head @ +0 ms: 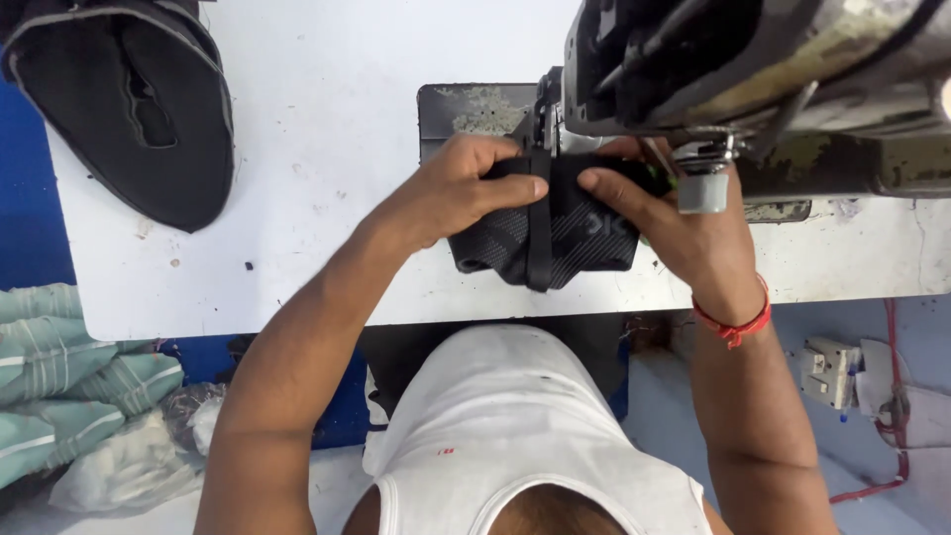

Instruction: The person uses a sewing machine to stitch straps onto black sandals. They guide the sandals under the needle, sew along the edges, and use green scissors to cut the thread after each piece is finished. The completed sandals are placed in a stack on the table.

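A dark patterned fabric piece (580, 238) with a black strap (540, 238) across it lies at the front of a sewing machine (753, 69), under its needle area. My left hand (461, 188) grips the fabric's left side, thumb pressing on the strap. My right hand (674, 228) holds the fabric's right side, index finger laid on top. A red thread band circles my right wrist (735, 322).
A stack of black shoe-upper pieces (134, 109) lies at the white table's (297, 228) back left. Striped green cloth (69, 367) and crumpled bags sit on the floor at left. An electrical socket box (830, 369) with red cable is at lower right.
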